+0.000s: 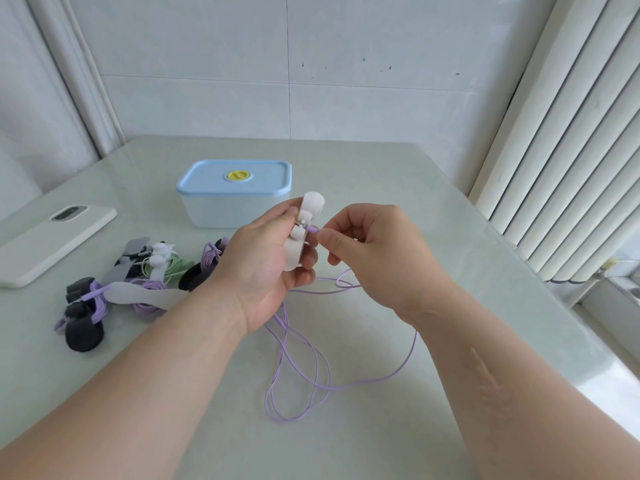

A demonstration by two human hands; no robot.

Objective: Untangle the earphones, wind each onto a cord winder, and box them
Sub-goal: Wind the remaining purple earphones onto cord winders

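- The pale, glossy surface (398,188) ran up to a white tiled wall, with slatted blinds at three o'clock.
- At the centre, my left hand (263,268) held a white cord winder (304,237) upright, its fingers (303,278) curled round the lower end.
- My right hand (374,251) met it from three o'clock, its fingers (330,234) pinching the purple plug (313,229) against the winder's middle notch.
- The purple cord (301,368) dropped from the hands and lay in loose loops at six o'clock, not yet wound.
- A cluster of wound earphones (138,282) sat at nine o'clock, a white phone (52,245) at ten, and the box (234,206) at twelve with its blue lid on.
- I judged the step in hand to be seating the plug in the notch.
- To do it well, I would press the plug fully home and pin it with the left thumb.
- I would then wrap the cord round the waist with light, even tension, letting the loops feed off the surface one at a time so none snagged.
- I could read no brand or writing anywhere: the lid showed only a yellow knob (238,175), and the phone's back was plain.
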